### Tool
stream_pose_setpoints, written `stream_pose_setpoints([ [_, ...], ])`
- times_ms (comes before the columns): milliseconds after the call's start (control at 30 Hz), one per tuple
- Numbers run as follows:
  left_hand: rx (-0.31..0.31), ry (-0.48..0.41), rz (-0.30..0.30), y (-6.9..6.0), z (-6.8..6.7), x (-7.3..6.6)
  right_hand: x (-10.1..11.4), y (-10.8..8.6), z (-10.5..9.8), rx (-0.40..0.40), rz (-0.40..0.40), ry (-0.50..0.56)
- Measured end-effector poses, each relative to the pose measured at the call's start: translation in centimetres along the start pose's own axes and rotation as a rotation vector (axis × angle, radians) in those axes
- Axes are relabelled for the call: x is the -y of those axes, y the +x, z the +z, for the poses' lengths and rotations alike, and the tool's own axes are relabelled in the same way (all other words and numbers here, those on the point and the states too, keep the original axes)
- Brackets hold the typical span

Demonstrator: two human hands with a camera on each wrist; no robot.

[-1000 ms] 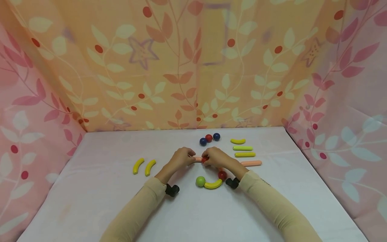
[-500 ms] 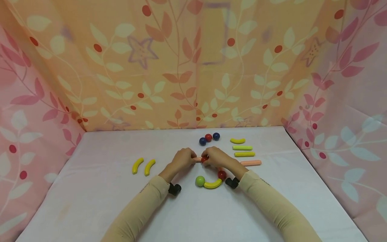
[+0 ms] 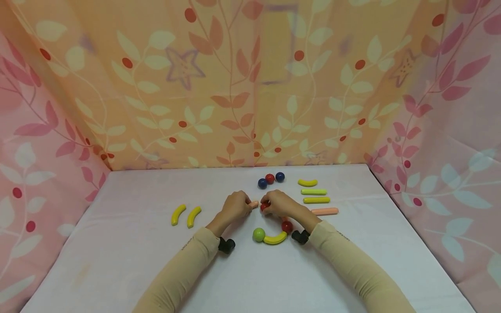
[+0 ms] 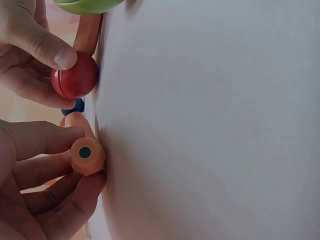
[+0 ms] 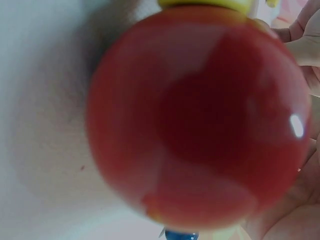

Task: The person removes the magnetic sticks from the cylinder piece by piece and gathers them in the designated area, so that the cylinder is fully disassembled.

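In the head view my left hand point(image 3: 236, 204) pinches a peach magnetic stick point(image 3: 254, 204), whose dark round end dot shows in the left wrist view. A small gap parts the stick from a red ball point(image 3: 264, 208). My right hand point(image 3: 282, 203) holds that ball, its thumb pressed on it in the left wrist view. An orange stick point(image 4: 89, 34) runs from the held ball, partly hidden by my right hand. Below my right hand, a second red ball point(image 3: 287, 226) touches a curved yellow stick point(image 3: 275, 238), which meets a green ball point(image 3: 259, 234).
Two curved yellow sticks point(image 3: 178, 214) lie on the left. Blue and red balls point(image 3: 270, 178) sit at the back. On the right are a curved yellow stick point(image 3: 308, 182), two straight yellow-green sticks point(image 3: 314, 191) and a peach stick point(image 3: 325, 211). Patterned curtains point(image 3: 250, 130) enclose the white table point(image 3: 117, 261).
The peach stick touched the red ball before; now its end is tilted up and apart from it. My left hand has shifted slightly right. The right hand has stayed put.
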State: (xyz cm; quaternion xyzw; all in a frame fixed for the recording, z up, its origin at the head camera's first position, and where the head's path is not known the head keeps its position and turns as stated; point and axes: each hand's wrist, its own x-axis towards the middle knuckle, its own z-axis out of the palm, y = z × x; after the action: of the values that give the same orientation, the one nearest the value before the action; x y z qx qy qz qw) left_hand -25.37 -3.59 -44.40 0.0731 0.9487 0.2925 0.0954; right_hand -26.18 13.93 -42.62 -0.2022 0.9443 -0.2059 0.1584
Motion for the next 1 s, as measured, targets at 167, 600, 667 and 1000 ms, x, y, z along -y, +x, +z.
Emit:
stream_pose_setpoints([
  [167,0.02,-0.047,-0.031,0.0,0.0,0.4,0.1,-0.1,-0.1,0.007,0.016,0.007],
  [600,-0.022,-0.098,-0.022,-0.5,-2.2,1.5,-0.3,-0.2,-0.2,0.006,0.001,0.035],
  [667,-0.04,-0.099,-0.027,-0.7,-2.7,1.8,-0.4,-0.2,-0.2,0.005,0.001,0.04],
  [1000,-0.068,-0.094,-0.07,-1.6,-4.6,3.9,-0.6,-0.4,-0.1,-0.001,-0.001,0.045],
])
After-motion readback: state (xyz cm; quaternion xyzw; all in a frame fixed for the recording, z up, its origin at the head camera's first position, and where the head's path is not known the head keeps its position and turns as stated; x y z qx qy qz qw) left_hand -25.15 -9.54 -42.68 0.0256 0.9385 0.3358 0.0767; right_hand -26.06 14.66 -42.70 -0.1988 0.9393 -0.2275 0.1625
